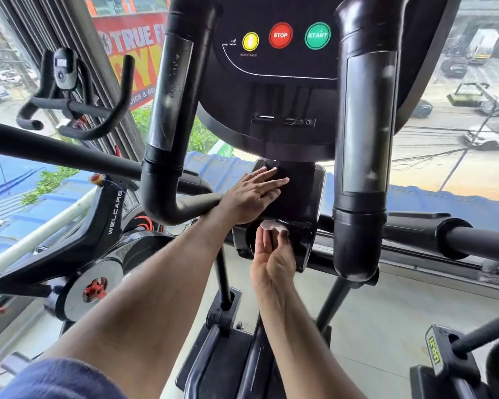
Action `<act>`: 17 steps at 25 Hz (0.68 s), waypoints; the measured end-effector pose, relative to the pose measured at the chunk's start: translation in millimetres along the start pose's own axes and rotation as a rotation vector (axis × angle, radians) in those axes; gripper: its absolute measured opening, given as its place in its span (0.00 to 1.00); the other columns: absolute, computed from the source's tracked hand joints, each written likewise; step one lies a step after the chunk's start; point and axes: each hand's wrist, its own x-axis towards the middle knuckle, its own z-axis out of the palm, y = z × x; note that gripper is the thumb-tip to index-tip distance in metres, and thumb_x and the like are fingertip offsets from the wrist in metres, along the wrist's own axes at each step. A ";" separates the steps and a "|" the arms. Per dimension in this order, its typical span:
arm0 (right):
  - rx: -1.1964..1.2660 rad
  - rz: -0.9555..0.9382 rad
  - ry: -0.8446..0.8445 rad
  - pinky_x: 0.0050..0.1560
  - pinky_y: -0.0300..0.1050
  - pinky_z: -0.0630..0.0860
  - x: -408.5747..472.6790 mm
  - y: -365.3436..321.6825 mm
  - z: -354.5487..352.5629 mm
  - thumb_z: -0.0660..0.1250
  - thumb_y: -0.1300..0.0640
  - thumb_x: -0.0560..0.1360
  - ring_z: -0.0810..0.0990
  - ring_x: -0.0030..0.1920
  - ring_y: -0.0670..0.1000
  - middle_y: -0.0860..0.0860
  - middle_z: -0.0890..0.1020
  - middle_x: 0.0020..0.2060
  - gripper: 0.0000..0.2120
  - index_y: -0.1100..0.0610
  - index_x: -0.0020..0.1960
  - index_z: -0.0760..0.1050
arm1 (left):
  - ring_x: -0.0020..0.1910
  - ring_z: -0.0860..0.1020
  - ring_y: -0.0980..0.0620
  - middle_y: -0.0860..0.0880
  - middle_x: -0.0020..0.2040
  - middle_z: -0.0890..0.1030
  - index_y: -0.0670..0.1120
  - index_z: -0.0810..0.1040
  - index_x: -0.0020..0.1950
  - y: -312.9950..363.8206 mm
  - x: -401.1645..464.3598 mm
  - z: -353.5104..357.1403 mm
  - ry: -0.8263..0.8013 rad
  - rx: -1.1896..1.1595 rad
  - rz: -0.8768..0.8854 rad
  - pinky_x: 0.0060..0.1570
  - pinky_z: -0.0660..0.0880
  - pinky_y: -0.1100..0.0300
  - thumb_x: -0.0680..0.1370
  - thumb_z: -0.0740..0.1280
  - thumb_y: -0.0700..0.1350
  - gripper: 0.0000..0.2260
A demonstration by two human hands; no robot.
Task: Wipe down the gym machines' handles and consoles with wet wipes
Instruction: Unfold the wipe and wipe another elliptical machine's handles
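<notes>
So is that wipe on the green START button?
No, the wipe is low on the column, in the right hand, far below START.

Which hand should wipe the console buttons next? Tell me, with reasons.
Right hand: it already holds the wet wipe at its fingertips, just below the console. The left hand lies flat on the black column cover, holding nothing.

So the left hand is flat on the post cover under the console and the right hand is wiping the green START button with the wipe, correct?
Not quite. The head view shows the right hand holding the wipe low on the post cover, below the left hand, nowhere near the START button on the console. The left hand does lie flat on the cover.
</notes>
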 end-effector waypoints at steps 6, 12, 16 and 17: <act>-0.465 -0.137 -0.112 0.54 0.50 0.80 7.1 8.4 3.3 0.66 0.68 0.80 0.80 0.38 0.52 0.53 0.81 0.30 0.07 0.60 0.45 0.73 | 0.83 0.51 0.57 0.57 0.83 0.59 0.66 0.66 0.78 2.3 2.2 1.1 0.016 0.006 -0.025 0.82 0.46 0.44 0.87 0.56 0.58 0.19; -1.409 -0.732 -0.518 0.38 0.42 0.77 13.8 -8.6 -23.5 0.69 0.61 0.79 0.80 0.33 0.44 0.44 0.83 0.33 0.08 0.53 0.42 0.76 | 0.82 0.60 0.52 0.55 0.83 0.62 0.64 0.70 0.77 17.0 20.8 -13.6 -0.122 0.130 -0.092 0.79 0.60 0.47 0.86 0.59 0.56 0.18; -1.661 -1.261 -0.966 0.41 0.45 0.79 15.9 -17.7 -34.7 0.66 0.63 0.78 0.79 0.43 0.50 0.50 0.77 0.47 0.07 0.56 0.53 0.80 | 0.77 0.67 0.50 0.55 0.79 0.70 0.63 0.75 0.74 10.0 31.6 -16.3 -0.128 0.110 -0.071 0.77 0.63 0.51 0.84 0.65 0.55 0.18; -1.697 -1.319 -1.023 0.40 0.43 0.79 18.7 -19.5 -32.2 0.64 0.63 0.78 0.78 0.43 0.50 0.51 0.76 0.49 0.09 0.56 0.55 0.80 | 0.77 0.68 0.50 0.55 0.78 0.70 0.62 0.75 0.74 8.5 32.4 -16.7 -0.133 0.104 -0.066 0.77 0.63 0.52 0.83 0.66 0.55 0.18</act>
